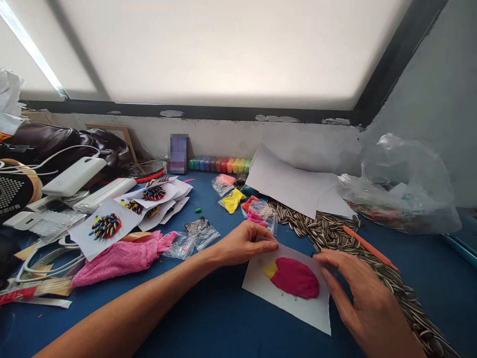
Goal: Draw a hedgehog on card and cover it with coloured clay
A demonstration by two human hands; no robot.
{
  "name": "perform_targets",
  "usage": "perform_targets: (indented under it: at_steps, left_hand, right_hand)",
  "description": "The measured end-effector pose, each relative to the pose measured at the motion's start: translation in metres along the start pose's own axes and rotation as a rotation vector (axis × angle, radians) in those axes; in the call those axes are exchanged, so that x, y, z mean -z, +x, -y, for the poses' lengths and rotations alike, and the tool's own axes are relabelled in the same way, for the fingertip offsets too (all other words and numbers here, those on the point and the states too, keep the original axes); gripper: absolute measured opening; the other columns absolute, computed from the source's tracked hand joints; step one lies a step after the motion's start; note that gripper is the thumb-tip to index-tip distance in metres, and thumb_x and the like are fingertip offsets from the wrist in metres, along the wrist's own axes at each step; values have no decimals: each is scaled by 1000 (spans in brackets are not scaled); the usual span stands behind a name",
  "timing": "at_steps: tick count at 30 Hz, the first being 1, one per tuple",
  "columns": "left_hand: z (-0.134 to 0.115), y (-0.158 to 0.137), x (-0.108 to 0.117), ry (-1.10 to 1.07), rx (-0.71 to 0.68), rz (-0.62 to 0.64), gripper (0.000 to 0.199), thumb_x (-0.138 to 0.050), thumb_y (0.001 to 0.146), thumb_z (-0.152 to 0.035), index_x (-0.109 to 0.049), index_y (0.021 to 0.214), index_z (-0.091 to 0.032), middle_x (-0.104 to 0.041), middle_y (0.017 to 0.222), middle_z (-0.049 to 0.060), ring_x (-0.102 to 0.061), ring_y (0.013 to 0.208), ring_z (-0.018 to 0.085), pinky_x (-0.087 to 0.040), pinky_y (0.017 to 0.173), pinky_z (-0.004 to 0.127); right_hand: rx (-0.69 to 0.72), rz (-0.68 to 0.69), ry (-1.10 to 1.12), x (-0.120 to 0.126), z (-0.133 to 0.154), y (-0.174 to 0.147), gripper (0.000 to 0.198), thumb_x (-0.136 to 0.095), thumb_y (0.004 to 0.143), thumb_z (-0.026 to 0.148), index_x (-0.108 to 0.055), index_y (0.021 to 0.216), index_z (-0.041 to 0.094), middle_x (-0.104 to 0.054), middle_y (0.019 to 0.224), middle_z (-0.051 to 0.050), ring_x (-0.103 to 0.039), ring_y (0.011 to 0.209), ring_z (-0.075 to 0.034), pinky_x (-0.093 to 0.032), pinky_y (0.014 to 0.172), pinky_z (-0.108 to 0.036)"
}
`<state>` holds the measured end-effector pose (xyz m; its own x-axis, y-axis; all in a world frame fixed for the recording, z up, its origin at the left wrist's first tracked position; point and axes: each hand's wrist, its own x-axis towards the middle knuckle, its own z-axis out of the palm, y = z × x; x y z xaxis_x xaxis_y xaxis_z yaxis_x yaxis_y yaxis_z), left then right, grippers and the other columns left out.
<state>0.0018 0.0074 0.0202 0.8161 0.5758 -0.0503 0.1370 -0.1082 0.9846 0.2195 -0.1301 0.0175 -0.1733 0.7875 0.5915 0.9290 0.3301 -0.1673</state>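
Note:
A white sheet of paper (257,286) tilts up in front of me, bearing a flattened oval of magenta modelling clay (298,279) with a yellow clay piece (270,270) at its left end. Small drawn legs show beneath the oval. My left hand (248,242) pinches the sheet's upper left edge. At the upper right corner, my right hand (357,291) grips the paper between thumb and fingers. Sunflower seeds (324,231) lie in a long heap behind and beside my right hand, with an orange stick (370,248) across them.
Finished seed-covered pictures (108,228) and a pink cloth (119,258) lie at left, near white power banks (74,176). Coloured clay blocks (219,165) line the wall. Blank sheets (286,181), yellow clay (233,200) and a plastic bag (406,189) are farther back.

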Motion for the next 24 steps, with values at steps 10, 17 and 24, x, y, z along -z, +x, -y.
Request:
perform_targets:
  at_steps: [10, 17, 24]
  left_hand:
    - [-1, -4, -21, 135, -46, -152, 16, -56, 80, -12, -71, 86, -11, -70, 82, 3, -59, 73, 12, -45, 65, 21]
    - [7, -4, -26, 448, -166, -150, 15, -56, 80, -13, -71, 82, -14, -69, 79, 3, -59, 75, 14, -45, 71, 25]
    - [14, -3, -28, 773, -299, -102, 12, -57, 79, -11, -67, 83, -15, -65, 79, 5, -54, 75, 16, -43, 69, 27]
  right_hand:
    - [121, 73, -2, -5, 10, -2, 20, -53, 92, 18, -66, 107, 21, -57, 132, -11, -53, 124, -27, -47, 99, -43]
    - [151, 92, -29, -7, 11, -4, 23, -53, 93, 21, -67, 111, 21, -55, 134, -12, -51, 125, -27, -48, 97, -45]
    - [133, 69, -91, -2, 3, -8, 33, -43, 88, 6, -70, 102, 19, -60, 128, -13, -55, 120, -25, -52, 93, -42]
